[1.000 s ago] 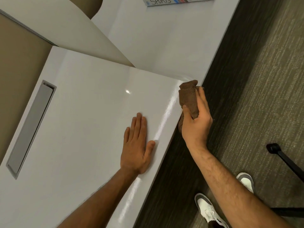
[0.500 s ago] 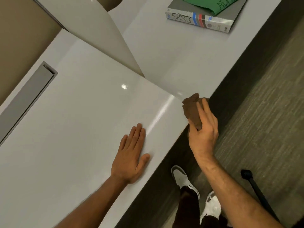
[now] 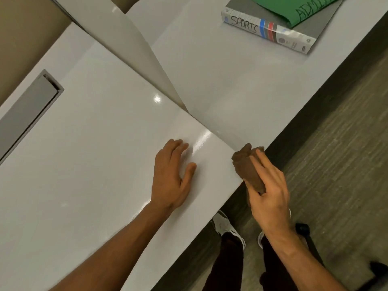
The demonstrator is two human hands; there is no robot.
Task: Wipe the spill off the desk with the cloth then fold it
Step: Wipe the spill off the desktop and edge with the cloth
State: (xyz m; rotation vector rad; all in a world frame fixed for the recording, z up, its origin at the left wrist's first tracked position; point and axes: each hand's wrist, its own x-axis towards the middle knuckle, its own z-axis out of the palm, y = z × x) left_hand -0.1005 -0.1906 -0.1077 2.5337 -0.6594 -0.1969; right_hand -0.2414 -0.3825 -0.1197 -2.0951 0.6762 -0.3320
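A bunched brown cloth point(image 3: 247, 166) is gripped in my right hand point(image 3: 269, 192) at the front edge of the glossy white desk point(image 3: 94, 154), partly over the floor. My left hand point(image 3: 171, 179) rests on the desk just left of the cloth, fingers slightly lifted and apart, holding nothing. I cannot make out any spill on the shiny surface; only light reflections show.
A book marked SPORTS point(image 3: 270, 32) lies at the back right with a green folder point(image 3: 294, 7) on top. A grey cable slot point(image 3: 29, 110) is set into the desk at left. A curved divider panel point(image 3: 134, 45) separates two desk tops. Carpet and my shoes point(image 3: 227, 227) lie below.
The view has tilted up, bringing the book and folder into sight. My right hand with the cloth stays at the desk edge. My left hand's fingers have lifted slightly off the surface.
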